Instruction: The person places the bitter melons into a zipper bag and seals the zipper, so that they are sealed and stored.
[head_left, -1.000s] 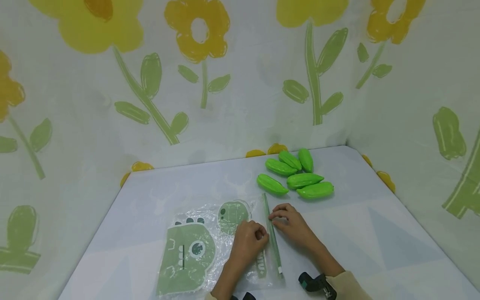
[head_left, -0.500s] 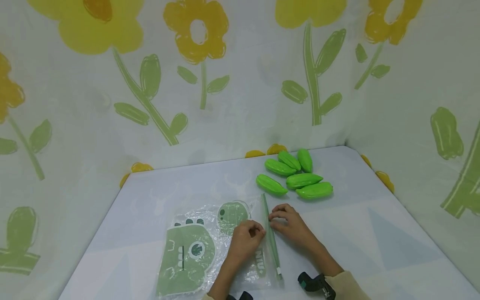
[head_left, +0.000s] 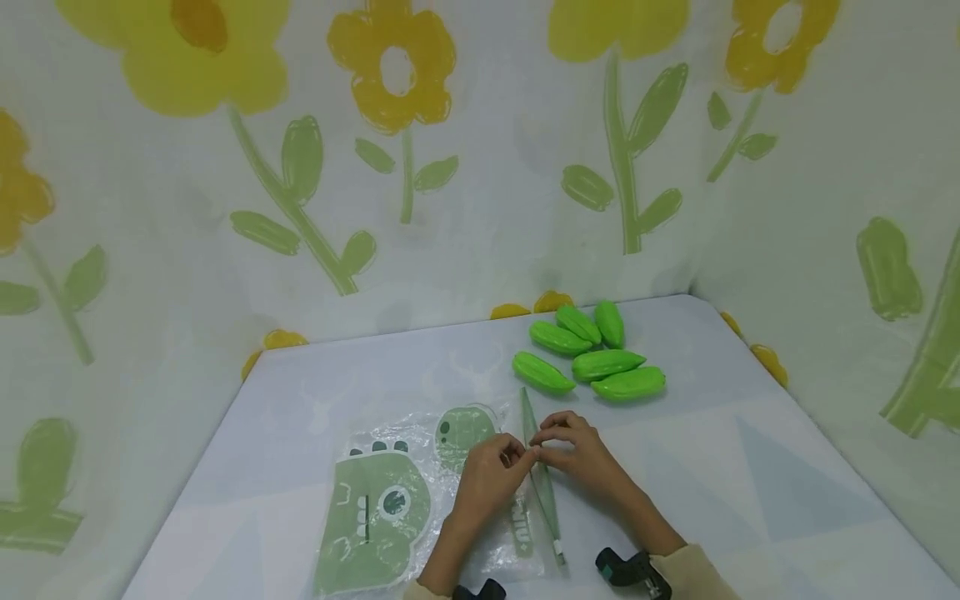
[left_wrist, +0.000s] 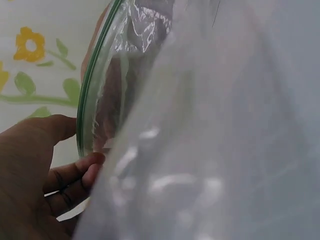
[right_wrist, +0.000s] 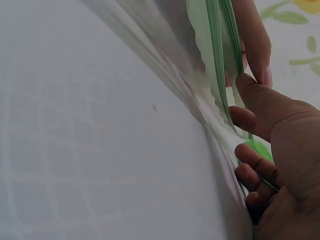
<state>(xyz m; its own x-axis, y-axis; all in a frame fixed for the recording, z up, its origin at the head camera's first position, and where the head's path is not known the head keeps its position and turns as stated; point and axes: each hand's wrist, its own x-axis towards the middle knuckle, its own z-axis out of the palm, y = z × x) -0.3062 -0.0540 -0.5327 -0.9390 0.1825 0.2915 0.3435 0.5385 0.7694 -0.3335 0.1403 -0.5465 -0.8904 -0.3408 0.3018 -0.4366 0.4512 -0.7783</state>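
A clear zip bag (head_left: 375, 517) printed with a green dinosaur lies flat on the table in the head view. Its green zip edge (head_left: 550, 508) runs along the right side, with a whitish slider (head_left: 558, 550) near the lower end. My left hand (head_left: 491, 479) pinches one lip of the mouth; the left wrist view shows the green-edged film (left_wrist: 89, 90) between thumb and fingers. Opposite, my right hand (head_left: 581, 454) pinches the other lip, its thumb and index finger on the green strip (right_wrist: 220, 65). Both hands' fingertips meet at mid-edge, and the mouth gapes slightly below them.
Several bright green, tapered vegetable-like pieces (head_left: 607, 363) lie in a group behind the right hand. The pale table (head_left: 315, 375) is bordered by white flower-print walls (head_left: 480, 208) at the back and sides.
My left hand has shifted slightly right and up until its fingertips meet those of the right hand. The two green zip lips have spread apart below the fingers.
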